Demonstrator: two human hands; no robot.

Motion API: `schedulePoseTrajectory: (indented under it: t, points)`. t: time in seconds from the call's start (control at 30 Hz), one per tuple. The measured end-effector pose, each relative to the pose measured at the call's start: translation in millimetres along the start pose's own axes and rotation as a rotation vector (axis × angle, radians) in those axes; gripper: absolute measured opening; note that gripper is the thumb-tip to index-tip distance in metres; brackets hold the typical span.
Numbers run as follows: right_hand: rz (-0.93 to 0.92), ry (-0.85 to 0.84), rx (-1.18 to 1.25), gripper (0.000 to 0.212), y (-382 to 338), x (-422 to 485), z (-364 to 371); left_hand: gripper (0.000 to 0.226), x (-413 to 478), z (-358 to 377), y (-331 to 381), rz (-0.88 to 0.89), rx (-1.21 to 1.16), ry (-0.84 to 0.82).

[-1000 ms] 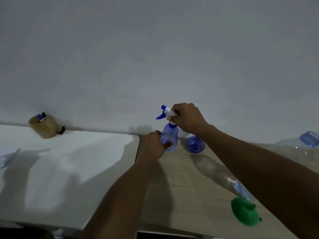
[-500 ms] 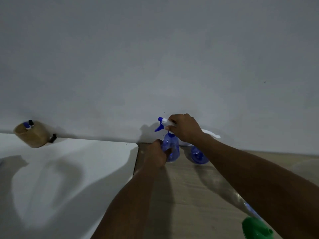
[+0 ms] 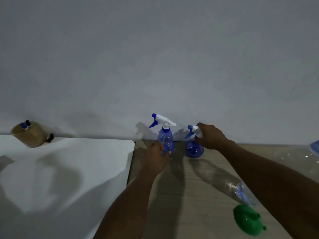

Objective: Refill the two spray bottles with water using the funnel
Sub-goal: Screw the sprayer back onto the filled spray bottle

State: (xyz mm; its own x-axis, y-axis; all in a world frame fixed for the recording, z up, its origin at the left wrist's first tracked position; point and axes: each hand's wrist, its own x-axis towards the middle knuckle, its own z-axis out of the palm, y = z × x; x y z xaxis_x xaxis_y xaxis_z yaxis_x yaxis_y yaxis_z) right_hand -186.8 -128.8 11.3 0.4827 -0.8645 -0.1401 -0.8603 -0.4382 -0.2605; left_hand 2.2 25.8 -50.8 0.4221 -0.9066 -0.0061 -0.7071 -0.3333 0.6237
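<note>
Two translucent blue spray bottles with white and blue trigger heads stand upright against the wall on the wooden table. My left hand (image 3: 156, 156) wraps the lower body of the left spray bottle (image 3: 166, 137). My right hand (image 3: 211, 136) grips the trigger head of the right spray bottle (image 3: 194, 149), which is rounder and shorter. A green funnel (image 3: 246, 222) lies on its side at the front right, apart from both hands.
A white table (image 3: 65, 169) adjoins the wooden table (image 3: 186, 195) on the left, with a tan pen holder (image 3: 29, 135) at the wall. A clear plastic water bottle (image 3: 243, 194) lies beneath my right forearm. Another large clear container (image 3: 315, 149) shows at the right edge.
My right hand has left the left bottle's trigger head and moved right onto the second bottle's head. The left hand still holds the left bottle. The camera tilted slightly.
</note>
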Motion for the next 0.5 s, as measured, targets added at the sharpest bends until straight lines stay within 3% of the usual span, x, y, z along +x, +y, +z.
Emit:
schedulePoseTrajectory:
  t: [0.17,0.37,0.5]
  points:
    - [-0.015,0.032,0.052,0.033,4,-17,-4,0.028,-21,12,12,0.024,-0.091,-0.018]
    - [-0.097,0.027,0.057,0.036,0,-55,-25,0.065,-49,19,46,0.06,-0.158,-0.132]
    - [-0.17,0.018,0.042,0.033,-5,-93,-30,0.077,-69,27,69,0.12,-0.161,-0.17]
